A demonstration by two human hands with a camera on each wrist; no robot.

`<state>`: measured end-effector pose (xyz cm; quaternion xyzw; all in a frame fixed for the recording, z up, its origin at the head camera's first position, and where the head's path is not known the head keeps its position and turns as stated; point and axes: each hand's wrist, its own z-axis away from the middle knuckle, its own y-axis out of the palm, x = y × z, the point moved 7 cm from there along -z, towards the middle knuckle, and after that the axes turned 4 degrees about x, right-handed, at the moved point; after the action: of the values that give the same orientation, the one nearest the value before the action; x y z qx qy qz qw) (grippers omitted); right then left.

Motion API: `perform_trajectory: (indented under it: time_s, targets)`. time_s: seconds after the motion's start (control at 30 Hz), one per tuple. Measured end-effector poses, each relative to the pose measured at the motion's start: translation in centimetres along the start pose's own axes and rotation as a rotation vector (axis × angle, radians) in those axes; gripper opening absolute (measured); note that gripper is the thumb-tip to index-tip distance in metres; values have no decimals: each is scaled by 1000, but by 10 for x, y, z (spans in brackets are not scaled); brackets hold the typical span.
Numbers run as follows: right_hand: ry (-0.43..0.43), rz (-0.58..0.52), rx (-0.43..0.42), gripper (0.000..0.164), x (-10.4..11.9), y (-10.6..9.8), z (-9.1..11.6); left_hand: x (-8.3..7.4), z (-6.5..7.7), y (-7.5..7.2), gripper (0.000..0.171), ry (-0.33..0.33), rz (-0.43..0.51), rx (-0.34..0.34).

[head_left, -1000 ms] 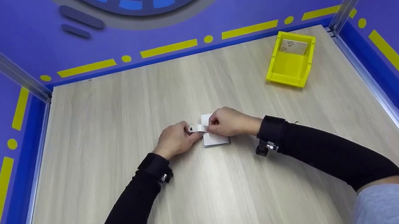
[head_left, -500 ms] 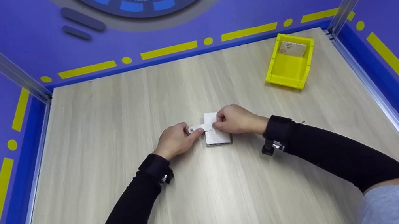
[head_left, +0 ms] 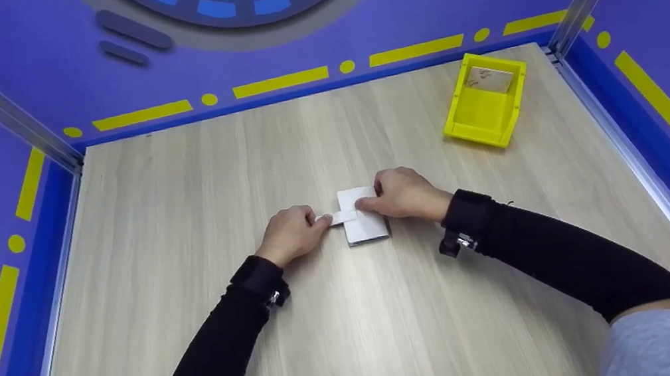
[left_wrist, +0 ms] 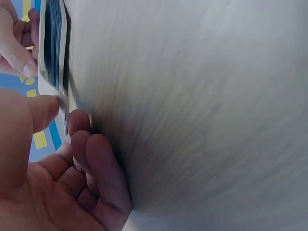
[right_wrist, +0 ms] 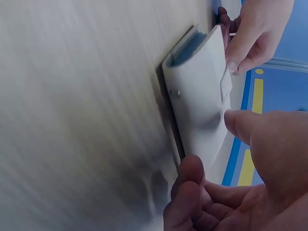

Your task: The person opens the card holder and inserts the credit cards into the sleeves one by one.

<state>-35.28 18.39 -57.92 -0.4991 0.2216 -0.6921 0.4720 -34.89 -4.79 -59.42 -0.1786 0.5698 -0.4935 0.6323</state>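
A small white case (head_left: 366,229) lies flat at the middle of the wooden table (head_left: 174,193); a white strap (head_left: 339,217) runs from its left side. My left hand (head_left: 322,222) pinches the free end of the strap between thumb and fingers. In the left wrist view that hand (left_wrist: 62,113) sits at the case (left_wrist: 53,43) edge. My right hand (head_left: 368,204) rests on the case. In the right wrist view this hand (right_wrist: 214,149) has its thumb on the case (right_wrist: 197,91) top beside the strap (right_wrist: 225,86), fingers curled at its edge.
A yellow bin (head_left: 483,107) stands at the table's back right with a pale card (head_left: 488,80) leaning inside it. Blue and purple walls with metal posts close in the table on three sides. Bare wood lies around and in front of the hands.
My right hand has slid right along the strap onto the case's top. The strap now lies flatter across the case. The left hand has barely moved.
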Motion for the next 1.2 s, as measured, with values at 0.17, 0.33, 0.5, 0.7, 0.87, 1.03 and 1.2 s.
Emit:
perform_trajectory:
  time_s: [0.17,0.33,0.5,0.7,0.87,1.03,1.2]
  targets:
    - [0,-49,-5,51,4,7,-3,4,-4,2,42,50,-6,-13]
    - [-3,-143,-17,51,5,8,-6,13,-13,8,40,106,-8,-37]
    - [-12,-273,-10,48,5,7,-6,6,-5,3,39,85,-3,-17]
    - [-48,-411,-13,33,7,-7,-1,-1,2,0,37,43,-28,-13]
    - [-117,-416,-97,29,11,-41,4,-2,3,0,38,38,-32,-10]
    - [-259,-278,-330,25,22,-76,18,-2,4,-1,40,31,-24,0]
    - [-397,15,-423,25,36,-68,26,-2,3,0,40,43,-19,-3]
